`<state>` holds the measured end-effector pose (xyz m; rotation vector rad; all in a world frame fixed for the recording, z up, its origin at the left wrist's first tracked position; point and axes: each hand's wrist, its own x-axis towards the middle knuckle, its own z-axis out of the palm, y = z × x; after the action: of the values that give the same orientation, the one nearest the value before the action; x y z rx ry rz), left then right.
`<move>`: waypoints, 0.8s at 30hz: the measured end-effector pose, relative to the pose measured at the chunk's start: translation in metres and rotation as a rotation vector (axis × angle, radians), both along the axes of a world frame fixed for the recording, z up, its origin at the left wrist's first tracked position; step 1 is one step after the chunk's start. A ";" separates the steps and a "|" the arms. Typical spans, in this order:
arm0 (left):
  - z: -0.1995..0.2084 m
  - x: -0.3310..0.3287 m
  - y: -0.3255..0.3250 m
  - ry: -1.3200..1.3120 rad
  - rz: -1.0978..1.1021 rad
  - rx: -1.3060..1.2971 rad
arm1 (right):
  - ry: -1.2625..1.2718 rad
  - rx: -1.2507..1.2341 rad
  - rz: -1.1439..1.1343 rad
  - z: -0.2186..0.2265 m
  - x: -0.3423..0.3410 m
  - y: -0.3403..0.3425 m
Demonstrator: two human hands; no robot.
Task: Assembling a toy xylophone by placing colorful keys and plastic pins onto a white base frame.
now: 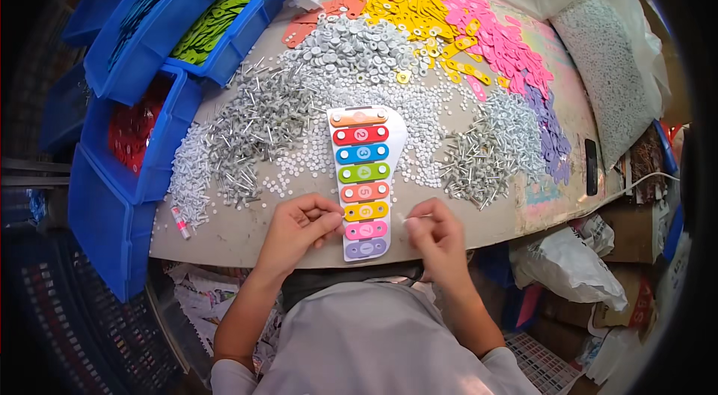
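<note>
A toy xylophone (374,171) lies upright before me on the table, with coloured bars on a white base. White round caps sit at both ends of the upper bars. The yellow bar (365,211), pink bar (366,230) and purple bar (367,248) show dark holes instead. My left hand (304,228) is closed in a pinch at the left end of the yellow and pink bars; what it holds, if anything, is hidden. Just right of the xylophone, my right hand (436,234) pinches a small white piece (402,218), blurred, its kind unclear.
Behind the xylophone lie piles of white caps (359,47), metal pins (254,122) and more pins (479,163). Loose yellow bars (411,6) and pink bars (501,40) spread farther back. Blue bins (112,193) line the left; a full bag (609,66) leans at right.
</note>
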<state>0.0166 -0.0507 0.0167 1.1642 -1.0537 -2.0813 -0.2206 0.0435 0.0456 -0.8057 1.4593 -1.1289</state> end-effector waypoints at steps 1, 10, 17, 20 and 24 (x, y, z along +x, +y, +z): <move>-0.001 -0.002 0.000 0.000 0.000 0.001 | 0.000 0.001 0.000 -0.002 0.004 -0.002; -0.003 -0.013 0.000 -0.026 -0.024 -0.018 | 0.005 0.020 0.027 -0.023 0.015 -0.013; -0.008 -0.015 -0.004 -0.189 -0.118 -0.207 | -0.036 0.113 0.021 -0.034 0.007 -0.020; -0.006 -0.019 -0.009 -0.170 -0.174 -0.127 | -0.084 0.190 0.082 -0.029 0.000 -0.027; -0.005 -0.019 -0.023 -0.141 -0.253 -0.072 | -0.095 0.285 0.138 -0.023 0.000 -0.035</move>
<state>-0.0023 -0.0737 0.0120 1.2094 -1.3946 -2.1527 -0.2203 0.0085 0.0225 -0.6337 1.4222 -0.8220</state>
